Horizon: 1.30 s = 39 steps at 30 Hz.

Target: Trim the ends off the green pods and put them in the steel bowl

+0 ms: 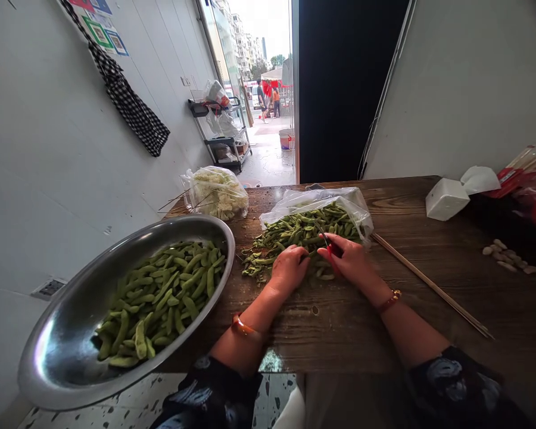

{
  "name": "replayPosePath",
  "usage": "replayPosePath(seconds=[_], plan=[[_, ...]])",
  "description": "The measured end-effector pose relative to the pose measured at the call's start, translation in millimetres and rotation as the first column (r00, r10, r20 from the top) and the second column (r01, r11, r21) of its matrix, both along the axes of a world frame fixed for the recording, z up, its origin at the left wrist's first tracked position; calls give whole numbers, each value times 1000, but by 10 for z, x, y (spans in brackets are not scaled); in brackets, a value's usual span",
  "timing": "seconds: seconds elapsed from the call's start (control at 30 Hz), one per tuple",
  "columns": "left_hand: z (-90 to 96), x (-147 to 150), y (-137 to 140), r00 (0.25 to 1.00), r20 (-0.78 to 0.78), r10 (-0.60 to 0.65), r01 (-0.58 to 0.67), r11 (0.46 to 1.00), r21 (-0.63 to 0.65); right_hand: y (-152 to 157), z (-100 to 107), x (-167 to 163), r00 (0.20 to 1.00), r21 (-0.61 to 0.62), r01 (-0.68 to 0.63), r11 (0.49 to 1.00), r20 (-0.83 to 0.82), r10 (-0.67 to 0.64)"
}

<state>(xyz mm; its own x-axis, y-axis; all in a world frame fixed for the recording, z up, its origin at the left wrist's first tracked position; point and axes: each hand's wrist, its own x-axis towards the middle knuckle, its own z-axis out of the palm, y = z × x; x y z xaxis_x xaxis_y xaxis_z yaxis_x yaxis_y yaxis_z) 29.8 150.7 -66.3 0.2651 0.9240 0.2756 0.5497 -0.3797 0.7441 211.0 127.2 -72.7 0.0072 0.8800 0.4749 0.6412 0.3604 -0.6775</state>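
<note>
Red-handled scissors (pixel 334 257) are gripped in my right hand (pixel 354 262), their blades pointing up and away over a pile of green edamame pods (pixel 301 229). Just to the left, my left hand (pixel 289 268) is closed with curled fingers at the near edge of the pile; what it pinches is hidden. The pods lie partly on a clear plastic bag (pixel 355 202) spread on the table. At the left, a large steel basin (pixel 67 322) holds many more loose pods (pixel 170 292).
A bagged pale green vegetable (pixel 218 193) stands behind the basin. Thin wooden sticks (pixel 429 283) lie on the dark wooden table (pixel 339 333), right of my hands. Further right are a white tissue pack (pixel 446 199), unshelled peanuts (pixel 507 256) and red packaging (pixel 518 173).
</note>
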Motion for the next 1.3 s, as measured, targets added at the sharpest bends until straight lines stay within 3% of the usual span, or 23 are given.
replayPosePath(seconds=[0.13,0.27,0.43,0.63,0.77,0.9,1.03,1.1,1.2,1.3], plan=[[60,-39,10,964,266,-16,70,978,-195,18,19,0,996,-34,34,999,-77,-37],[158,-57,-56,841,541,-16,254,894,-368,57,40,-3,938,-104,-38,994,-346,0],[216,-31,-121,797,605,7,323,840,-435,30,100,-48,792,-173,-227,958,-606,78],[218,-29,-118,794,607,16,337,821,-462,-14,158,-66,745,-218,-267,939,-664,58],[216,-42,-115,780,624,47,323,824,-466,20,113,-44,816,-166,-73,983,-577,-37],[214,-38,-130,763,646,28,399,766,-504,-33,98,-98,926,-54,57,997,-369,-73],[194,-37,-125,700,713,49,502,676,-539,-134,101,-191,987,114,-9,993,-161,27],[175,-40,-111,672,735,87,515,658,-549,-162,95,-224,991,163,-87,983,-88,102],[149,-42,-93,656,743,131,490,675,-552,-172,78,-252,984,167,-171,971,-25,178],[149,-40,-92,680,726,97,440,738,-511,-155,47,-256,977,117,-206,972,-29,210]])
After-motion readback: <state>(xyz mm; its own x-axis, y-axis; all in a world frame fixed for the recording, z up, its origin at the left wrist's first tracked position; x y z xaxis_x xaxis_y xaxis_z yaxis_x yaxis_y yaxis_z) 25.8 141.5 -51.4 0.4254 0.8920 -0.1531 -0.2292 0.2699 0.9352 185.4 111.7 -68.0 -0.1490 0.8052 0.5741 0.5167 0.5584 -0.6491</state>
